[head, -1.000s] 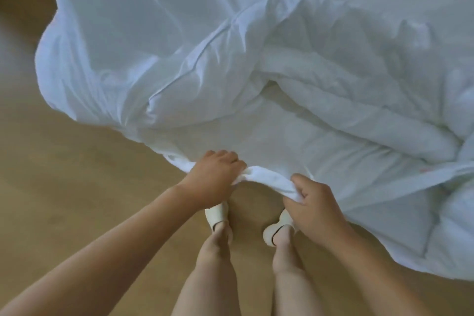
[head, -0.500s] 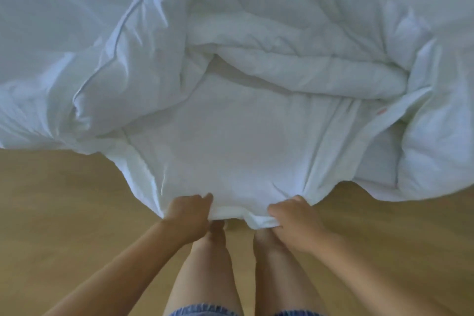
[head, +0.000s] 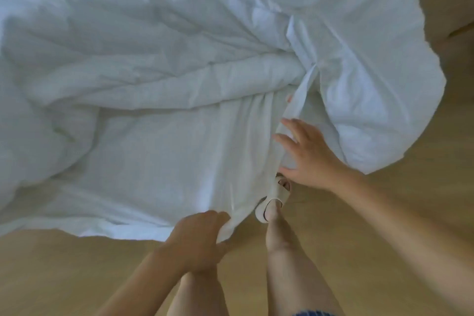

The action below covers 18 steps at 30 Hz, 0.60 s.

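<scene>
White cotton fills most of the view: a rumpled duvet (head: 154, 136) spreads across the pale wooden floor (head: 77, 277), bunched into thick rolls and creases through its middle and puffed up in a rounded mound on the right. Its near edge lies flat and runs just in front of the person's feet.

The left hand (head: 197, 233) grips that near edge. Its fingers are curled tightly round a gathered corner of the cloth, which pulls into small pleats where it is held.

The right hand (head: 313, 159) is wide open and holds nothing. Its fingers (head: 295, 131) are straight and spread, reaching over a narrow taut strip of cloth (head: 298, 100) that runs up from the near edge towards the crumpled middle. Whether the fingertips press on the strip or hover just above it cannot be told, as the hand is blurred.

Below the right hand a cream sandal (head: 274, 197) shows on the right foot, just beside the edge of the duvet. Both bare legs stand close to the cloth, and a sliver of blue denim shorts (head: 311, 313) shows at the bottom of the view.
</scene>
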{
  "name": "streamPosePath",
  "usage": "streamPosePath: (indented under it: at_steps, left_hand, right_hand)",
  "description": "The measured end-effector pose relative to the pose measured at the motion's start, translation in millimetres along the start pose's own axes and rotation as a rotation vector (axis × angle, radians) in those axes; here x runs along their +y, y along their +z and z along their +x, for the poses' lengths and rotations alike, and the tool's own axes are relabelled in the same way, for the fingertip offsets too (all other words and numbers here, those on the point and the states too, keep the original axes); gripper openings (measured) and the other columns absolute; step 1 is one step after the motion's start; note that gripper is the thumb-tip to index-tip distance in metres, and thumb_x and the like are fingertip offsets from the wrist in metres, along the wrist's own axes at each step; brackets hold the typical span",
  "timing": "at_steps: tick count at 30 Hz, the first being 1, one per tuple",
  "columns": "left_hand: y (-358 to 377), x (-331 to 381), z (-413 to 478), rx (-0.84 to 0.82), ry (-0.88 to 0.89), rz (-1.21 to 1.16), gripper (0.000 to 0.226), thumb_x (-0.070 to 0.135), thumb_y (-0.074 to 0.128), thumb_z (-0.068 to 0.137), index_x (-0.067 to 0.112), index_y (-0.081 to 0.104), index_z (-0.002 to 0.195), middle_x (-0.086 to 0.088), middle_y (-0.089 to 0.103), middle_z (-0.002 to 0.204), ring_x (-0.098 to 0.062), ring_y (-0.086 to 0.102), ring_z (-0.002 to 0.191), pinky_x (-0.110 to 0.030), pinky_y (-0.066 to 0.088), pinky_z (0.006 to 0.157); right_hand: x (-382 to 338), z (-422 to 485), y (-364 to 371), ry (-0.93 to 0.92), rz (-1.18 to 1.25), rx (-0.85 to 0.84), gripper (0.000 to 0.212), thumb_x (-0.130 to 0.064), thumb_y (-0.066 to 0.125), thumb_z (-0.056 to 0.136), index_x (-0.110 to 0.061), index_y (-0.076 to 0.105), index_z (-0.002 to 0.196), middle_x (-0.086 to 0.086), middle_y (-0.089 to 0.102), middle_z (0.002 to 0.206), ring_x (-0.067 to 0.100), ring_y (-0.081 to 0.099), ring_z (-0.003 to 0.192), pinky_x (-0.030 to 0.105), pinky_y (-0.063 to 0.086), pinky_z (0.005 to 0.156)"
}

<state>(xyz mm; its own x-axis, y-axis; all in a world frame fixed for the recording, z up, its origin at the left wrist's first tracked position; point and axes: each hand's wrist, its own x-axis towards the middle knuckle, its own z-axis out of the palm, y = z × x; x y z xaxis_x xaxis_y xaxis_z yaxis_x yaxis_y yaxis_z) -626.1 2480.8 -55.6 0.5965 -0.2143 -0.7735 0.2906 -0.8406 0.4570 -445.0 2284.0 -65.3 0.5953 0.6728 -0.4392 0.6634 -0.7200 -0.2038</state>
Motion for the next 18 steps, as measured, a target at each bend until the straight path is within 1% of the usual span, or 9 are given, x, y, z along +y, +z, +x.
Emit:
streamPosePath:
  at_steps: [2,4,6,9,11,13,14,16,18]
  left_hand:
    - [-13,26,18,0.05,-0.043,-0.048,0.054,0.044,0.055,0.086,0.034,0.037,0.136,0.013,0.048,0.124,-0.011,0.049,0.115,-0.024,0.037,0.094]
    - [-32,62,50,0.257,-0.054,-0.071,0.06,0.042,0.057,0.087,0.031,0.033,0.141,0.009,0.046,0.129,-0.012,0.044,0.121,-0.026,0.033,0.1]
    - [-59,103,91,0.534,-0.035,-0.064,0.063,0.034,0.06,0.086,0.025,0.033,0.143,0.004,0.044,0.134,-0.018,0.038,0.126,-0.029,0.026,0.104]
    - [-104,159,156,0.804,0.042,0.146,0.071,0.02,0.065,0.079,0.014,0.035,0.144,-0.008,0.04,0.142,-0.029,0.031,0.135,-0.042,0.021,0.11]
    - [-123,187,196,0.769,0.074,0.471,0.08,0.017,0.058,0.083,0.013,0.016,0.151,-0.01,0.017,0.156,-0.031,0.01,0.145,-0.053,0.007,0.114]
    - [-135,199,226,0.684,0.099,0.809,0.084,0.015,0.048,0.087,0.014,-0.005,0.151,-0.01,-0.004,0.159,-0.032,-0.006,0.146,-0.058,-0.004,0.112]
    - [-142,201,237,0.656,0.082,0.924,0.084,0.015,0.046,0.088,0.014,-0.01,0.15,-0.012,-0.007,0.159,-0.033,-0.007,0.146,-0.059,-0.005,0.111]
    - [-158,203,250,0.62,-0.015,0.99,0.082,0.016,0.046,0.089,0.014,-0.008,0.15,-0.016,-0.003,0.158,-0.035,-0.002,0.145,-0.062,-0.005,0.109]
    - [-171,209,256,0.543,-0.122,0.928,0.07,0.021,0.047,0.09,0.009,0.011,0.149,-0.021,0.023,0.151,-0.036,0.023,0.14,-0.06,0.011,0.111]
  right_hand:
    - [41,10,-5,0.106,0.018,0.312,0.067,-0.014,0.08,0.066,0.003,0.054,0.125,0.032,0.042,0.135,0.051,0.042,0.124,0.057,0.035,0.099]
    - [78,15,-2,0.275,0.103,0.491,0.071,-0.014,0.08,0.065,0.006,0.051,0.127,0.034,0.043,0.133,0.052,0.041,0.123,0.058,0.035,0.099]
    - [114,14,11,0.489,0.172,0.445,0.087,-0.026,0.08,0.066,0.0,0.038,0.138,0.029,0.033,0.143,0.047,0.03,0.132,0.058,0.029,0.103]
    - [150,7,39,0.673,0.189,0.192,0.114,-0.047,0.075,0.07,-0.018,0.001,0.152,0.017,0.001,0.157,0.036,0.003,0.144,0.062,0.01,0.11]
    - [169,4,52,0.702,0.171,0.127,0.113,-0.04,0.074,0.074,-0.021,-0.006,0.151,0.014,-0.004,0.158,0.033,0.001,0.144,0.064,0.009,0.108]
    - [185,7,53,0.7,0.15,0.198,0.102,-0.022,0.073,0.075,-0.019,0.006,0.152,0.015,0.01,0.156,0.035,0.015,0.141,0.06,0.02,0.106]
    - [192,9,51,0.682,0.165,0.25,0.093,-0.014,0.07,0.075,-0.016,0.016,0.151,0.016,0.021,0.153,0.037,0.024,0.136,0.057,0.027,0.104]
    - [206,12,44,0.656,0.249,0.343,0.063,-0.005,0.059,0.081,-0.008,0.039,0.14,0.018,0.042,0.138,0.039,0.041,0.123,0.051,0.04,0.092]
    - [220,8,38,0.676,0.334,0.418,0.034,-0.003,0.049,0.087,-0.002,0.053,0.12,0.019,0.055,0.119,0.039,0.049,0.11,0.047,0.044,0.079]
